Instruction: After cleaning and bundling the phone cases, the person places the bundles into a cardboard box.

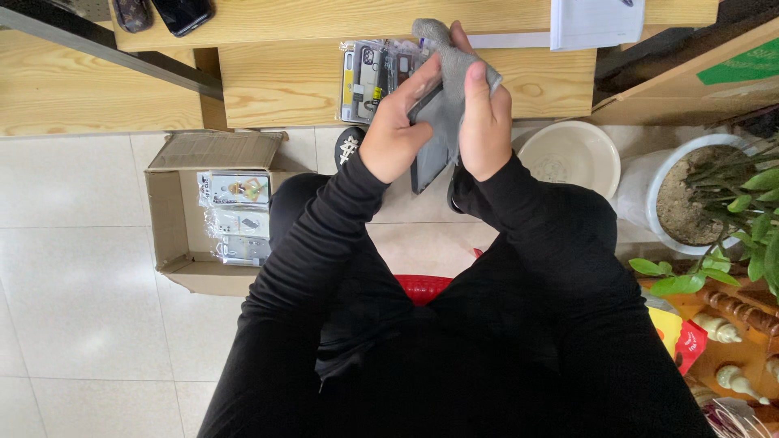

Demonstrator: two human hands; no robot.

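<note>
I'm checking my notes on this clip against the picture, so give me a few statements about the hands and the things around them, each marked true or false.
1. The right hand presses a grey cloth against a dark phone. True.
2. The left hand rests empty on the knee. False: it grips the phone's edge, raised before the wooden shelf.
3. The cardboard box on the floor holds packaged phone cases. True.
4. The potted plant stands on the left of the picture. False: it stands at the right, beside the cream basin.
5. The person wears white sleeves. False: the sleeves are black.
</note>
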